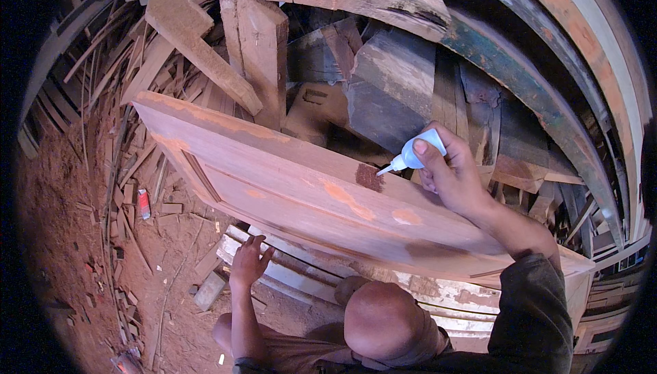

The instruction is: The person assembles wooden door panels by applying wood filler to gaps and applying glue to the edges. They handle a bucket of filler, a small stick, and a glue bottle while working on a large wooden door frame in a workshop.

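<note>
My right hand (pixel 448 172) grips a small pale blue squeeze bottle (pixel 410 158), its thin nozzle angled down to the left. The tip reaches a dark, grainy patch (pixel 370 177) on the upper edge of a wooden panel (pixel 294 182). The panel is tilted across the view, with a recessed moulded frame and orange-toned smears on its surface. Below its lower edge, my left hand (pixel 251 262) has its fingers apart and holds nothing. It is nearest to the pale boards (pixel 301 279) under the panel; whether it touches them I cannot tell.
Stacked timber blocks (pixel 393 76) and offcuts lie behind the panel. Long curved-looking beams (pixel 534 86) cross the far and right side. On the reddish dirt floor (pixel 75 237) at the left are wood scraps and a red and white tube (pixel 144 204).
</note>
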Demonstrator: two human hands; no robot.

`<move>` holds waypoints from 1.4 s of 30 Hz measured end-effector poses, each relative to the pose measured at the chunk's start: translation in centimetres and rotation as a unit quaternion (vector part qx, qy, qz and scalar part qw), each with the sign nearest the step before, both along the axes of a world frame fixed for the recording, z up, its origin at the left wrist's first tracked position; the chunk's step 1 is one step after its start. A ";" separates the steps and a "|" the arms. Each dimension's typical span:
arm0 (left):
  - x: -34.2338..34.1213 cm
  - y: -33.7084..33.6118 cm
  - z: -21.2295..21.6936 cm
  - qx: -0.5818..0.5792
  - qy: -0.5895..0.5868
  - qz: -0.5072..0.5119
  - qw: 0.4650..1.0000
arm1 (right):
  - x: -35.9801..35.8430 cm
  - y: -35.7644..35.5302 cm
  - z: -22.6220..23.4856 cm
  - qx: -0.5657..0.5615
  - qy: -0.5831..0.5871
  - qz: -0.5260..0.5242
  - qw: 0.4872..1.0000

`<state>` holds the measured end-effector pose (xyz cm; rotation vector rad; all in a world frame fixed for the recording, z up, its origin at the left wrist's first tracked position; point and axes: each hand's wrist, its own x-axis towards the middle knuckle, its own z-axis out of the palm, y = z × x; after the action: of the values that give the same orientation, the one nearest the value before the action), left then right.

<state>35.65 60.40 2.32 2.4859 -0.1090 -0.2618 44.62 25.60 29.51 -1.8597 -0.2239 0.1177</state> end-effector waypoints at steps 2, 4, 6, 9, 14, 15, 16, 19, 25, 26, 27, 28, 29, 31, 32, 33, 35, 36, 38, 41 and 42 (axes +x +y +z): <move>0.0 -0.1 0.2 0.003 -0.001 0.001 1.000 | 0.0 0.1 0.1 0.002 0.001 0.002 1.000; 0.0 -0.2 0.4 0.003 -0.002 0.004 1.000 | 0.0 0.0 -0.1 0.002 -0.003 0.004 1.000; 0.0 -0.2 0.5 0.002 -0.002 0.006 1.000 | 0.0 0.0 -0.1 0.028 0.010 0.008 1.000; 0.0 -0.2 0.4 0.001 -0.003 0.002 1.000 | -0.1 0.0 0.1 0.064 0.031 0.017 0.997; -0.1 0.0 -0.2 0.007 -0.003 0.001 1.000 | -0.1 0.4 -0.1 -0.004 -0.027 0.032 0.999; -0.1 0.0 -0.2 0.005 -0.001 0.002 1.000 | -0.1 0.4 -0.1 -0.009 -0.030 0.033 0.999; -0.1 0.0 -0.2 0.002 -0.003 0.001 1.000 | -0.1 0.4 -0.1 -0.013 -0.034 0.034 0.999; 0.0 -0.1 -0.3 -0.004 -0.006 -0.003 1.000 | -0.2 0.4 0.0 -0.017 -0.028 0.033 0.999; -0.1 -0.2 0.0 0.006 0.002 0.003 1.000 | -0.1 0.4 -0.1 -0.009 -0.026 0.033 0.999; -0.1 -0.2 0.0 0.007 0.000 0.002 1.000 | -0.1 0.3 0.0 -0.008 -0.020 0.031 0.999; -0.1 -0.1 0.0 0.009 -0.002 0.001 1.000 | -0.1 0.4 0.0 -0.006 -0.018 0.032 0.999; -0.2 -0.1 -0.1 0.008 -0.008 -0.001 1.000 | -0.1 0.4 0.1 -0.003 -0.017 0.033 0.999; -0.2 0.0 -0.1 0.007 -0.015 -0.002 1.000 | -0.2 0.4 0.1 -0.001 -0.016 0.034 0.999; -0.2 0.0 -0.1 0.004 -0.020 -0.006 1.000 | -0.2 0.4 0.2 0.000 -0.012 0.032 0.999; -0.2 -0.1 -0.1 0.002 -0.018 -0.007 1.000 | -0.2 0.4 0.2 0.001 -0.009 0.031 0.999; -0.2 0.0 0.0 0.001 -0.016 -0.008 1.000 | -0.2 0.5 0.2 -0.007 -0.014 0.026 1.000; -0.2 0.1 -0.1 0.007 -0.016 -0.008 1.000 | -0.2 0.7 0.2 -0.023 -0.024 0.017 0.999; -0.2 0.0 -0.2 0.009 -0.016 -0.009 1.000 | -0.2 0.6 0.1 -0.016 -0.023 0.015 0.999; -0.3 0.0 -0.1 0.003 -0.021 -0.008 1.000 | -0.1 0.5 -0.2 -0.003 -0.022 0.011 1.000; -0.3 -0.1 0.3 0.001 -0.015 -0.004 1.000 | -0.2 0.5 0.0 -0.006 -0.023 0.011 1.000; -0.3 -0.2 0.5 0.002 -0.012 -0.001 1.000 | -0.2 0.6 0.0 -0.005 -0.024 0.009 1.000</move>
<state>35.31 60.24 2.86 2.4937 -0.1217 -0.2345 44.40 26.17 29.51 -1.8728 -0.2744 0.0872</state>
